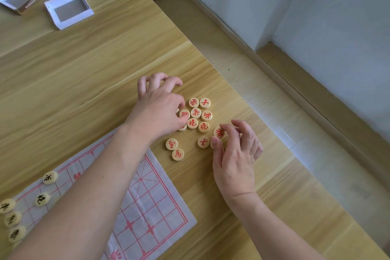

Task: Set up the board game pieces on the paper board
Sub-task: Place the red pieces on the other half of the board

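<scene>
Woodgrain table [84,65], round wooden discs [195,113], creased paper board [152,207].

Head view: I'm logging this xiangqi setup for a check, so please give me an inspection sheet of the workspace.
Surface: light wooden table, its edge running along the right.
Job's things: paper board with a red grid at lower left; black-marked pieces sit along its left side; red-marked pieces lie in a cluster on the bare table beyond the board, none on it.
Clutter: two open white box halves at far left.
Grippers: left hand has its fingertips on the cluster's left edge; right hand pinches a red piece at the cluster's right.
Cables: nothing seen.
Surroundings: wood-look floor, white wall with baseboard.
</scene>
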`<state>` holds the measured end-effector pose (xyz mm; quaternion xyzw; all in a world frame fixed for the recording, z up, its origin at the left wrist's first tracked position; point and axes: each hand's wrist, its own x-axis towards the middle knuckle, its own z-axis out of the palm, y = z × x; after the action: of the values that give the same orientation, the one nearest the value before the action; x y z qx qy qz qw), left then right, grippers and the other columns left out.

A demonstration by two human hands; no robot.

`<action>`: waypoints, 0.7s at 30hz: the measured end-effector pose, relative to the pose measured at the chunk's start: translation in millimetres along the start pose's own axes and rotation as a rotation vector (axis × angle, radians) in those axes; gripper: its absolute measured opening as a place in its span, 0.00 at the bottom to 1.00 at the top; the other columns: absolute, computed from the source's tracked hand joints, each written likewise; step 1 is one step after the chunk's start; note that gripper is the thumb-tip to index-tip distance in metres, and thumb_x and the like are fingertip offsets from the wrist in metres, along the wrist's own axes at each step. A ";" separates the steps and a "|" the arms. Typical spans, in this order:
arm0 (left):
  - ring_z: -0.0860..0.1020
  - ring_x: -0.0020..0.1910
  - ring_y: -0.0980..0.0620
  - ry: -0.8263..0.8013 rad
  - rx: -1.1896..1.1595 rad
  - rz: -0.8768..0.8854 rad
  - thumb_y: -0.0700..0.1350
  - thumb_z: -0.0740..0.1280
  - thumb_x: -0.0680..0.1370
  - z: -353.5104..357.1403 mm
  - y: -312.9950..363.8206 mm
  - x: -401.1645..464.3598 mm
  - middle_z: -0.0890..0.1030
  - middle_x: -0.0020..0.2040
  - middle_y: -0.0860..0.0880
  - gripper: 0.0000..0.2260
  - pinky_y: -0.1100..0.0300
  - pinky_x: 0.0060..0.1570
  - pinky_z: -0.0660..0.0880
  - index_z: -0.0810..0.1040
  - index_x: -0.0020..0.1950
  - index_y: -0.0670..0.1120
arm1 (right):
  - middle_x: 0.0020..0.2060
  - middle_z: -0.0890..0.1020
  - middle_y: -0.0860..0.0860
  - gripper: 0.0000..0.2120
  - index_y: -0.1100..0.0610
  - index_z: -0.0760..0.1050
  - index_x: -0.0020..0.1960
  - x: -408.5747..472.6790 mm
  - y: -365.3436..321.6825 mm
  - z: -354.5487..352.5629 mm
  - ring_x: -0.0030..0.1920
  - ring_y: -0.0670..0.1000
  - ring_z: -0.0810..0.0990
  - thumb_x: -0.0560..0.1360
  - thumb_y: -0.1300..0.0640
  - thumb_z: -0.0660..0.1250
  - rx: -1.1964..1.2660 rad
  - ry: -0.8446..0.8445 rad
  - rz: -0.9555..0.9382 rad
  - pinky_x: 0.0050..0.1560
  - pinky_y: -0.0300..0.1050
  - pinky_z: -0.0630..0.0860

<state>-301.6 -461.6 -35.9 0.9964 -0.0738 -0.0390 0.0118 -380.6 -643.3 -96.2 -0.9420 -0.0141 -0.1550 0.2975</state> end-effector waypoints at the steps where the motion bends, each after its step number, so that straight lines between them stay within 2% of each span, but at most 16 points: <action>1: 0.55 0.68 0.50 -0.006 0.006 0.005 0.60 0.67 0.72 -0.3 0.7 0.1 0.65 0.70 0.58 0.11 0.48 0.67 0.47 0.83 0.44 0.56 | 0.61 0.68 0.51 0.13 0.55 0.73 0.59 0.0 0.0 0.0 0.62 0.52 0.66 0.79 0.49 0.59 -0.001 -0.001 -0.001 0.66 0.43 0.52; 15: 0.57 0.69 0.50 -0.008 0.023 0.022 0.57 0.67 0.70 0.4 10.0 1.6 0.68 0.67 0.58 0.09 0.46 0.68 0.48 0.82 0.38 0.53 | 0.61 0.68 0.51 0.13 0.56 0.75 0.59 -0.2 -0.5 -0.6 0.62 0.52 0.67 0.79 0.51 0.60 -0.010 0.000 -0.012 0.67 0.40 0.50; 21: 0.60 0.68 0.50 0.099 -0.032 0.021 0.55 0.69 0.69 -9.8 2.7 -3.4 0.70 0.66 0.59 0.06 0.43 0.68 0.51 0.81 0.37 0.54 | 0.61 0.68 0.51 0.13 0.56 0.76 0.59 0.8 -0.8 -2.4 0.61 0.52 0.67 0.79 0.52 0.61 0.013 0.012 -0.063 0.66 0.41 0.52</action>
<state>-304.5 -463.6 -25.8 0.9960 -0.0830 0.0092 0.0319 -380.6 -644.1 -93.7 -0.9382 -0.0430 -0.1698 0.2984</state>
